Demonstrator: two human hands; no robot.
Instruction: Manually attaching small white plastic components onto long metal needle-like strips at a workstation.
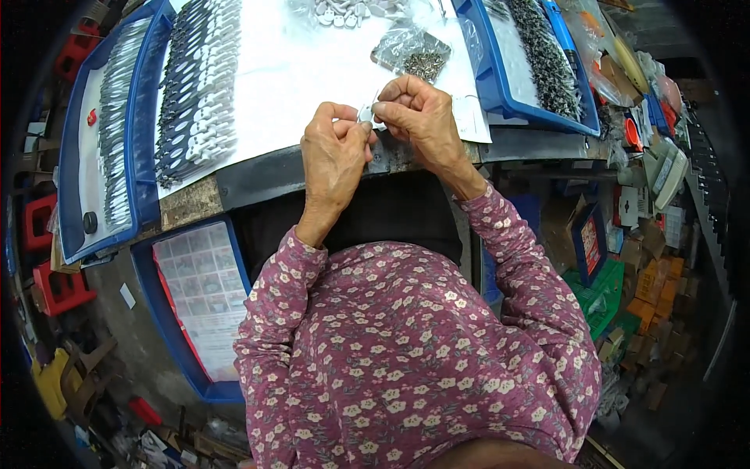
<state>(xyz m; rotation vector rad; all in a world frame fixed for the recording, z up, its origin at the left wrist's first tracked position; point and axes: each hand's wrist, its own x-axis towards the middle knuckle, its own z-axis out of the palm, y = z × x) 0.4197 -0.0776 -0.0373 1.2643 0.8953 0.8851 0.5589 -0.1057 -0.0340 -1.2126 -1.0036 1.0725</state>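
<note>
My left hand (pixel 336 152) is closed in a pinch on a small white plastic part (pixel 365 114) with a rounded end. Close against it, my right hand (pixel 426 121) has thumb and forefinger pressed together at the part's other side. A thin, pale sliver shows by the right fingertips, too small to name. Both hands meet just above the front edge of the white-covered table (pixel 273 94). Beyond the right hand lies an open clear plastic bag (pixel 410 51) with a heap of small brownish metal pieces (pixel 424 66).
Loose white parts (pixel 351 12) lie at the far edge. Rows of black and white pieces (pixel 205 86) fill the left side, beside a blue tray (pixel 74 227) of thin metallic pieces. Another blue tray (pixel 539 116) holds dark, spiky pieces at right. Below are a blue bin (pixel 215 391) and red stools (pixel 62 289).
</note>
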